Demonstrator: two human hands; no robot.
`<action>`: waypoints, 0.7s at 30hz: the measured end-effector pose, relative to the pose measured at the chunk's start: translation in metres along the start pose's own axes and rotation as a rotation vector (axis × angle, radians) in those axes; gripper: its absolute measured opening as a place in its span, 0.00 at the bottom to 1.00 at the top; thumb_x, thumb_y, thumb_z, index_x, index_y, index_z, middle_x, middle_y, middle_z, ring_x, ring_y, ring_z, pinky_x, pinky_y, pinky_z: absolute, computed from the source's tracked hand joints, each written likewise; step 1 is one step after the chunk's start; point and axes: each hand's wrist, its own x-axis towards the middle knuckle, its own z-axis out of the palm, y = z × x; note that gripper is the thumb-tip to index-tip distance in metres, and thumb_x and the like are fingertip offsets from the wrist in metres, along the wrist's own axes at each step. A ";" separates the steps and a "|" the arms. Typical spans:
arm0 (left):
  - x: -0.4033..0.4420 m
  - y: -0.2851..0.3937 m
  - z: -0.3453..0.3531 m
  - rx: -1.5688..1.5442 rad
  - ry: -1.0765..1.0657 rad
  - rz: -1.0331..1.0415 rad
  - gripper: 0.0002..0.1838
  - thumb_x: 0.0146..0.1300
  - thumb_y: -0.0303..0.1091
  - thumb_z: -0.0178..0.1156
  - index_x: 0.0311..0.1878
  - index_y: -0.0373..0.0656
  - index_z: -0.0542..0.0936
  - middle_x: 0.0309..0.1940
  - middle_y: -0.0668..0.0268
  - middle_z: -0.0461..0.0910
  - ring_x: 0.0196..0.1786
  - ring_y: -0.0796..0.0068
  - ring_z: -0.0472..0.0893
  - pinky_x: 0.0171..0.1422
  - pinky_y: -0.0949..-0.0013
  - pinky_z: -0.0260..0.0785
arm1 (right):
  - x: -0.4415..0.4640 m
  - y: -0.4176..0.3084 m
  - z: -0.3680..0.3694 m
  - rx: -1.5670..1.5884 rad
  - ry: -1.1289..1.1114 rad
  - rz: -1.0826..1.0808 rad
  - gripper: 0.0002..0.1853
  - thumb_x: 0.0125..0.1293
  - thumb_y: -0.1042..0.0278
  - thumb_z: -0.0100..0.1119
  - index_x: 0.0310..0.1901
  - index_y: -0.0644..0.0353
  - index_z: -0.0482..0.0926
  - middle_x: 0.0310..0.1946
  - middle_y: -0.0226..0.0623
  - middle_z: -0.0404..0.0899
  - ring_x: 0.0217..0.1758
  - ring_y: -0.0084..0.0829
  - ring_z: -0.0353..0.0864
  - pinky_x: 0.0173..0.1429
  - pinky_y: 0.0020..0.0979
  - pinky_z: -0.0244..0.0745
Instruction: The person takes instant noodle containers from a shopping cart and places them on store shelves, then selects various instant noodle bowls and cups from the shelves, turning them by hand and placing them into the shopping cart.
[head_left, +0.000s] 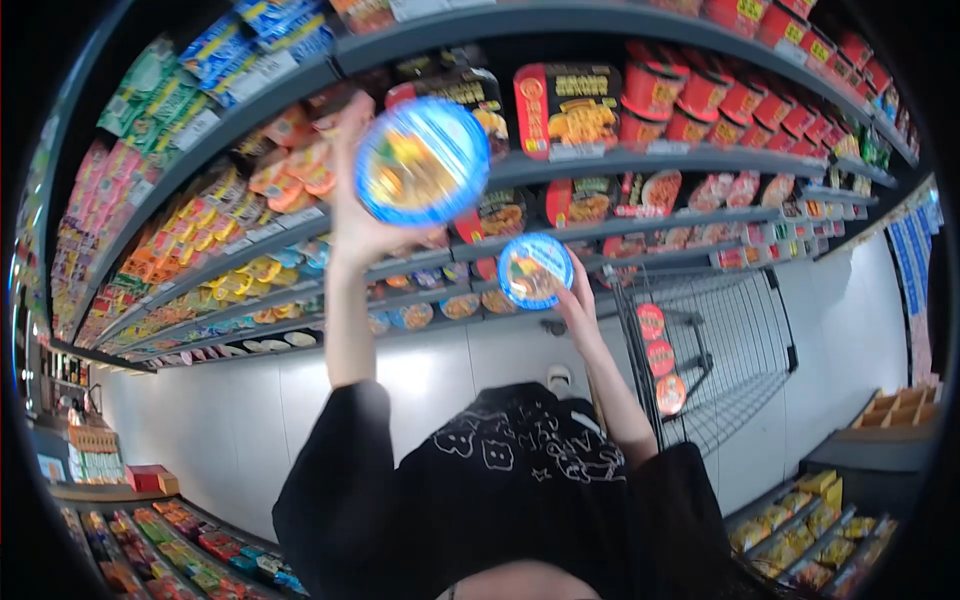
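My left hand (pixel 362 225) is raised in front of the shelves, its fingers wrapped round a blue-rimmed instant noodle cup (pixel 422 162). The printed lid faces me and shows a picture of food. Lower and to the right, my right hand (pixel 578 300) grips a second, matching noodle cup (pixel 535 271) by its right side, lid also towards me. The two cups are apart. Behind the left one, part of a black and red boxed meal (pixel 488 95) on the shelf is hidden.
A wire shopping cart (pixel 735 350) stands at the right, with several round red-lidded cups (pixel 660 358) along its left side. Curved grey shelves (pixel 690 158) ahead hold packets, boxed meals and red tubs (pixel 655 85). More stocked shelves (pixel 815 530) stand at the lower corners.
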 end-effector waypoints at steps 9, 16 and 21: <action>-0.145 -0.024 0.107 -0.243 0.034 -0.403 0.64 0.23 0.32 0.78 0.64 0.39 0.45 0.60 0.58 0.54 0.61 0.67 0.62 0.63 0.66 0.59 | -0.002 0.006 -0.006 -0.054 -0.044 0.114 0.32 0.59 0.62 0.50 0.63 0.57 0.51 0.54 0.37 0.61 0.54 0.27 0.67 0.50 0.28 0.69; -0.150 -0.025 0.111 -0.264 -0.033 -0.441 0.59 0.26 0.30 0.76 0.63 0.40 0.48 0.58 0.57 0.58 0.60 0.66 0.64 0.61 0.66 0.61 | 0.000 0.006 -0.009 -0.092 -0.059 0.040 0.32 0.57 0.62 0.53 0.62 0.58 0.53 0.53 0.37 0.62 0.49 0.25 0.70 0.46 0.25 0.69; -0.157 -0.026 0.118 -0.247 0.019 -0.480 0.56 0.28 0.29 0.76 0.62 0.39 0.51 0.57 0.58 0.61 0.58 0.67 0.66 0.61 0.66 0.61 | 0.002 0.022 -0.019 -0.059 -0.038 0.084 0.37 0.57 0.51 0.53 0.63 0.59 0.50 0.57 0.39 0.59 0.58 0.30 0.63 0.55 0.32 0.65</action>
